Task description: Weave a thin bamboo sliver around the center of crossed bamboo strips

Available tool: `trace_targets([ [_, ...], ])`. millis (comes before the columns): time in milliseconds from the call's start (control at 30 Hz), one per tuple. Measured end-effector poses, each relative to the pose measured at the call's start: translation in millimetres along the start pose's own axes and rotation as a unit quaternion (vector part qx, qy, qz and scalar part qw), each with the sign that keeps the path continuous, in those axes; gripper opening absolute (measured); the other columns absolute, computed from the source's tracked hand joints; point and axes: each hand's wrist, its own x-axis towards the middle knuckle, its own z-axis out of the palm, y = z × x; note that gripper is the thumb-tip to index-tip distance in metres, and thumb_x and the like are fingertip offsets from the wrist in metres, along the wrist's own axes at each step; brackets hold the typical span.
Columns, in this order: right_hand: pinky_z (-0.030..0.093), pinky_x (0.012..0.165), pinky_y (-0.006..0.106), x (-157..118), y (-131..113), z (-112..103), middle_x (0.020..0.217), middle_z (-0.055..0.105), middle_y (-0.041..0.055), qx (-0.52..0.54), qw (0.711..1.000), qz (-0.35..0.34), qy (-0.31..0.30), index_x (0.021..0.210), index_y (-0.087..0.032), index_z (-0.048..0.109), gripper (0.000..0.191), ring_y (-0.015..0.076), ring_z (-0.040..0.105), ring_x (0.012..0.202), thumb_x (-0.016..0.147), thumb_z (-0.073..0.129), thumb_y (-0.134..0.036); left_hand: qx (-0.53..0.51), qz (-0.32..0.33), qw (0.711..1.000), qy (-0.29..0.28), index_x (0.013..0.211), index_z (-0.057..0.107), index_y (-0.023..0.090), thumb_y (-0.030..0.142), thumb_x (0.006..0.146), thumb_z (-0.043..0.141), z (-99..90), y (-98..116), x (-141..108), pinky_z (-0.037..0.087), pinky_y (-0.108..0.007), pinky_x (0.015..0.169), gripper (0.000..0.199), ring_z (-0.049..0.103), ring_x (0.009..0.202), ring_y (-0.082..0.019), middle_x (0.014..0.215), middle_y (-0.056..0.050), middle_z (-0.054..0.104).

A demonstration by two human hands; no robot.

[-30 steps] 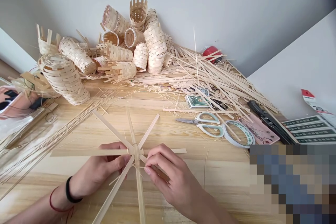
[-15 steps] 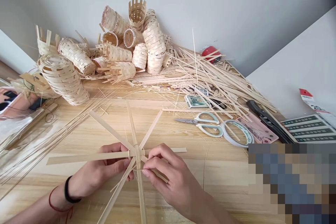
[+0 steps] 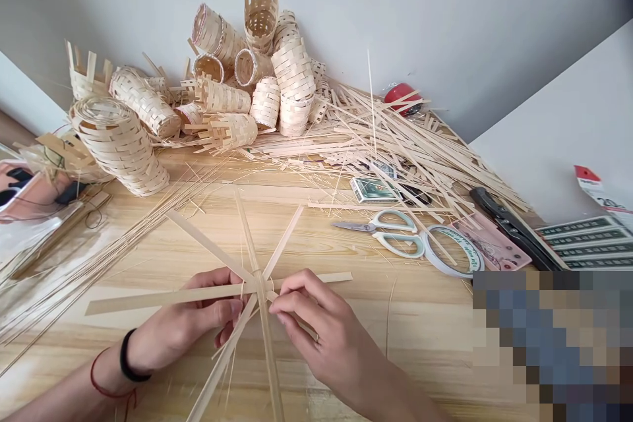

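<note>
Toward the left end of the pine workbench (image 3: 420,349), a pink pouch (image 3: 24,188) and a spread of thin bamboo splints (image 3: 84,270) lie near the long reach of the work, while woven bamboo baskets (image 3: 222,59) are heaped behind them against the wall. The left hand (image 3: 182,320), with a black wristband (image 3: 129,356) and a red string (image 3: 101,386) at its wrist, keeps a narrow grip: thumb and fingers close on the crossed bamboo strips (image 3: 258,290) just left of their hub, which sits toward the front of the bench, directly before the person. The right hand (image 3: 331,336) pinches tightly against the hub's right side; whether it holds a thin binding strand there, I cannot tell. The work at this point looks like binding the crossing, and holding it firm calls for both hands to stay close on the hub. The strip ends fan out freely, with open bench to the right before the scissors (image 3: 380,231), tape roll (image 3: 452,250) and black-handled cutters (image 3: 514,227). The lower strips run off the bottom of the view.
</note>
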Motion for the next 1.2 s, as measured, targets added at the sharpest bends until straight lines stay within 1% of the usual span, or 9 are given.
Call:
trace_targets([
  [100,0.052,0.078,0.028,0,1,0,0.103,0.057,0.0048,-0.001,1.000,-0.003,0.007,0.103,-0.021,0.063,0.024,0.0144,0.062,0.085,0.098,0.049,-0.002,-0.026,-0.016,1.000,0.002,0.096,0.070,0.018,0.043,0.094,0.070,-1.1,-2,1,0.042,-0.020,0.054,0.025,0.052,0.061,-0.010,0.074,0.001,0.058],
  [233,0.052,0.079,0.028,-1,0,-1,0.103,0.056,0.0048,0.003,1.000,-0.009,0.008,0.103,-0.021,0.062,0.025,0.0143,0.062,0.087,0.098,0.049,-0.001,-0.024,-0.042,0.998,0.027,0.095,0.071,0.018,0.047,0.092,0.072,-1.2,-3,0,0.046,-0.021,0.059,0.029,0.054,0.064,-0.011,0.075,0.000,0.059],
  [400,0.052,0.079,0.029,-1,0,-1,0.102,0.056,0.0044,0.000,1.000,-0.008,0.011,0.103,-0.021,0.062,0.024,0.0147,0.061,0.086,0.097,0.049,-0.001,-0.021,-0.016,0.999,0.042,0.087,0.068,0.018,0.039,0.097,0.068,-2.8,-9,-2,0.048,-0.021,0.065,0.024,0.057,0.065,-0.010,0.074,0.001,0.062],
  [500,0.052,0.079,0.030,-1,0,-3,0.102,0.056,0.0043,0.000,1.000,-0.004,0.010,0.104,-0.021,0.062,0.025,0.0149,0.061,0.086,0.098,0.048,-0.001,-0.041,-0.022,0.998,0.041,0.085,0.066,0.018,0.039,0.097,0.069,-3.0,-11,-3,0.046,-0.020,0.057,0.025,0.055,0.060,-0.009,0.072,0.002,0.059],
  [600,0.052,0.079,0.029,0,0,-5,0.102,0.056,0.0045,0.000,1.000,-0.004,0.012,0.105,-0.021,0.062,0.026,0.0151,0.061,0.087,0.097,0.047,-0.001,-0.050,-0.031,0.998,0.036,0.088,0.065,0.017,0.043,0.092,0.074,-2.1,-9,-2,0.040,-0.018,0.047,0.027,0.050,0.055,-0.008,0.070,0.003,0.055],
  [767,0.052,0.079,0.029,2,2,-5,0.102,0.056,0.0042,-0.006,1.000,-0.004,0.019,0.103,-0.021,0.062,0.027,0.0146,0.061,0.087,0.097,0.047,0.000,-0.048,-0.043,0.997,0.039,0.091,0.065,0.016,0.043,0.091,0.075,-0.5,-4,-2,0.038,-0.017,0.047,0.028,0.046,0.055,-0.007,0.071,0.003,0.051],
  [900,0.052,0.078,0.028,2,2,-7,0.101,0.056,0.0040,-0.020,0.999,-0.011,0.031,0.102,-0.021,0.062,0.028,0.0144,0.062,0.086,0.095,0.046,0.001,0.005,-0.036,0.999,0.038,0.087,0.064,0.016,0.045,0.096,0.069,-2.2,-1,-2,0.033,-0.017,0.048,0.030,0.043,0.054,-0.007,0.065,0.004,0.049],
  [1067,0.052,0.077,0.028,4,1,-11,0.099,0.056,0.0038,-0.030,0.999,-0.011,0.033,0.101,-0.021,0.062,0.029,0.0140,0.062,0.084,0.095,0.045,0.001,0.098,-0.016,0.993,0.062,0.077,0.059,0.016,0.048,0.098,0.065,-7.2,2,0,0.030,-0.019,0.049,0.039,0.042,0.054,-0.007,0.062,0.004,0.049],
  [1200,0.053,0.079,0.028,4,0,-13,0.100,0.056,0.0038,-0.034,0.999,-0.006,0.028,0.101,-0.021,0.062,0.028,0.0141,0.062,0.084,0.096,0.045,0.000,0.106,-0.023,0.993,0.056,0.080,0.063,0.016,0.048,0.098,0.065,-10.1,0,0,0.030,-0.020,0.048,0.036,0.043,0.055,-0.007,0.064,0.004,0.050],
])
